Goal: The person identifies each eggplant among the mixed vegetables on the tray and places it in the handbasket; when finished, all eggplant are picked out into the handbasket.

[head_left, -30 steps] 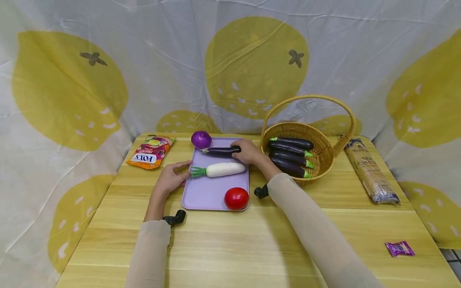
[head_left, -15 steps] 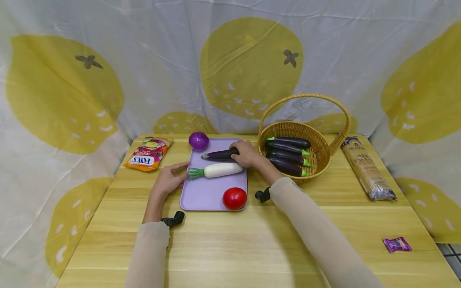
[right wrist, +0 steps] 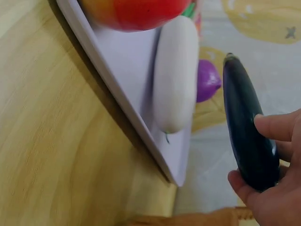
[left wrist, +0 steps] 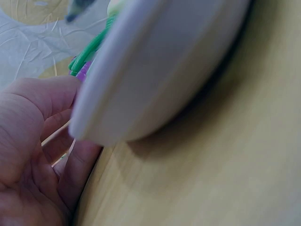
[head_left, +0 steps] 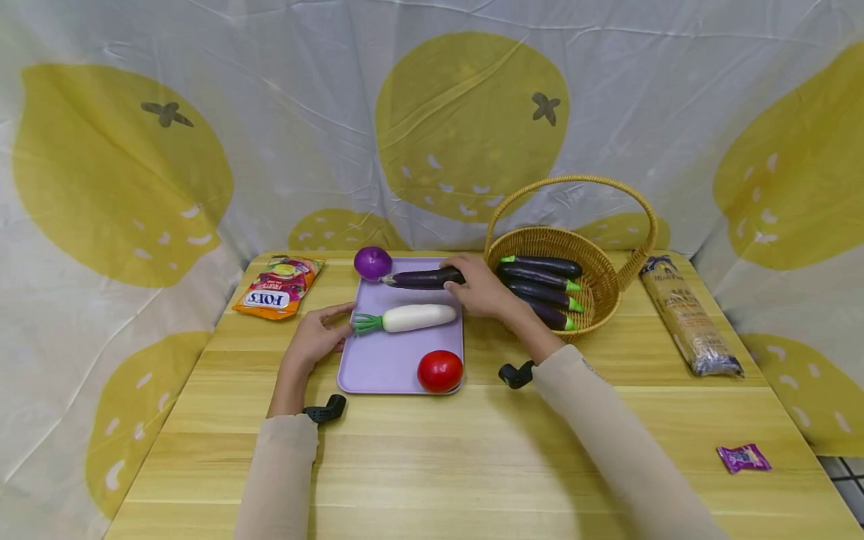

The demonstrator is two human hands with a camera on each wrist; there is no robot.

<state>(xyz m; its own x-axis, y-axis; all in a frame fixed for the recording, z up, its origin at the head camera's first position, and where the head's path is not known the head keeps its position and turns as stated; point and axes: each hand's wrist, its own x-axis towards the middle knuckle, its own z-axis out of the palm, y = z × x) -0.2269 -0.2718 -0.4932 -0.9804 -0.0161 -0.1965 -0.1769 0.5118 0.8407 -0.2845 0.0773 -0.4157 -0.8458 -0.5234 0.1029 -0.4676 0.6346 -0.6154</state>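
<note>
My right hand (head_left: pixel 478 289) grips one end of a dark purple eggplant (head_left: pixel 418 280), holding it over the far part of a pale lilac tray (head_left: pixel 385 367). In the right wrist view the thumb and fingers wrap the eggplant's thicker end (right wrist: pixel 249 127), its tip pointing away. At the tray's left edge, my left hand (head_left: pixel 313 337) holds the rim, thumb by the top and fingers beneath in the left wrist view. On the tray lie a white radish (head_left: pixel 418 318) with green leaf stubs and a red tomato (head_left: pixel 440 372) at the near right corner. A purple onion (head_left: pixel 373 263) sits at the far left corner.
Right of the tray stands a wicker basket (head_left: pixel 614 300) with a tall handle and several eggplants (head_left: pixel 540 266) inside. A candy bag (head_left: pixel 280 285) lies at the left, a long clear pack (head_left: pixel 688 319) at the right. One small purple wrapped sweet (head_left: pixel 744 458) is near the right edge.
The right hand first shifts the eggplant toward the radish, then raises it and moves it back and slightly right. The left hand stays at the tray's edge.
</note>
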